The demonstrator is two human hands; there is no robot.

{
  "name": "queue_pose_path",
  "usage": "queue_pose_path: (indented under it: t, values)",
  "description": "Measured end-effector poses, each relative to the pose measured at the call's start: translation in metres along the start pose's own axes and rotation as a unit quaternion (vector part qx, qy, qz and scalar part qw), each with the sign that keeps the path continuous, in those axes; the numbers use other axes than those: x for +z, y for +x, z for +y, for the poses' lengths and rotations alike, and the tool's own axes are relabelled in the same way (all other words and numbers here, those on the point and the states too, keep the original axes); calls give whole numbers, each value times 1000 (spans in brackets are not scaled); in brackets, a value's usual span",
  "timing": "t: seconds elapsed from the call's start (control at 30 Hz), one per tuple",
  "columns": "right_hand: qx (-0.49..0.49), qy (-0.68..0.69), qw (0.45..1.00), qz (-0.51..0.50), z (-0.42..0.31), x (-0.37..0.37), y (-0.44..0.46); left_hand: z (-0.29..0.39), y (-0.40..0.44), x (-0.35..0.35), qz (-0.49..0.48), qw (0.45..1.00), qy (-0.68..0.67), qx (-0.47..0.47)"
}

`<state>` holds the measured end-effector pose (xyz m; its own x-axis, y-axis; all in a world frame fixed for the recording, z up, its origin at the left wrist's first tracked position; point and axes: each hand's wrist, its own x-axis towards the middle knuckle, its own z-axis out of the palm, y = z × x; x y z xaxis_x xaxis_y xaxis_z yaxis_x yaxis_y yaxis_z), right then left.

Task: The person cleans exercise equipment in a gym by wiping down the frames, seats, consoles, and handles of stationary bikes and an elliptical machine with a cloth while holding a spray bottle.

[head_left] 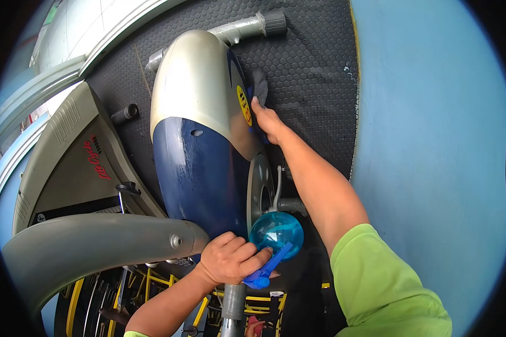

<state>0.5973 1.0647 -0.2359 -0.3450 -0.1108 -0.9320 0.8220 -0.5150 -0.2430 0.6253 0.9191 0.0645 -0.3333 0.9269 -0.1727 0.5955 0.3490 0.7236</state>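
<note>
My left hand (233, 259) is closed round the neck of a clear blue spray bottle (278, 231) with a blue trigger head, just above a grey metal post. My right hand (268, 121) reaches to the right side of an exercise bike's housing, silver-white at the far end (190, 78) and dark blue nearer me (199, 168). It presses a grey-blue cloth (260, 84) near the yellow oval sticker (244, 105); part of the cloth shows beyond the fingers. Streaks mark the blue surface.
A thick grey curved frame tube (118, 238) crosses the lower left. Another grey machine (73, 151) stands at the left. A crank arm (278, 188) juts out beside the housing. Black studded matting (315, 73) meets a light blue surface (433, 140) at the right.
</note>
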Motion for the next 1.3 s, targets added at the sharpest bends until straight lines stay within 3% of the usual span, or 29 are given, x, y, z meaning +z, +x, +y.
queue_pose_path:
  t: [0.13,0.2,0.37,0.43,0.5,0.57,0.63,0.8,0.9,0.97,1.03,1.1,1.17,1.23,1.3]
  values:
    - [77,-11,994,-72,36,-45,-87,1,1,-1,13,1000,6,-3]
    - [-32,38,997,-66,47,-61,-134,0,3,-4,10,1000,4,9]
    - [-147,101,984,-18,76,-77,-180,5,0,-11,-11,997,-38,-70]
    - [-69,40,996,48,85,-70,-174,16,9,-15,53,995,-49,-62]
    - [-148,-18,988,-40,87,-51,-161,32,25,-37,53,998,-3,-19]
    - [-240,-13,966,-97,77,-9,-160,46,33,-62,54,996,-24,-60]
    - [-307,-43,947,-79,75,34,-179,62,43,-78,160,981,-74,-83]
    - [-392,-177,901,-49,162,60,-322,82,66,-107,229,968,-85,-59]
    - [-385,-265,882,-55,223,47,-369,85,68,-102,192,981,-12,-16]
    - [-377,-310,871,-54,221,45,-365,82,72,-87,157,987,47,8]
    - [-407,-327,853,-2,184,57,-349,81,71,-65,136,985,69,-81]
    - [-462,-235,853,59,154,74,-317,78,70,-41,135,978,87,-136]
    - [-481,-222,848,34,165,76,-299,93,73,-27,91,961,93,-246]
    - [-500,-241,832,24,181,73,-302,99,70,4,201,948,89,-229]
    - [-415,-218,883,-21,202,52,-345,118,67,23,247,933,35,-258]
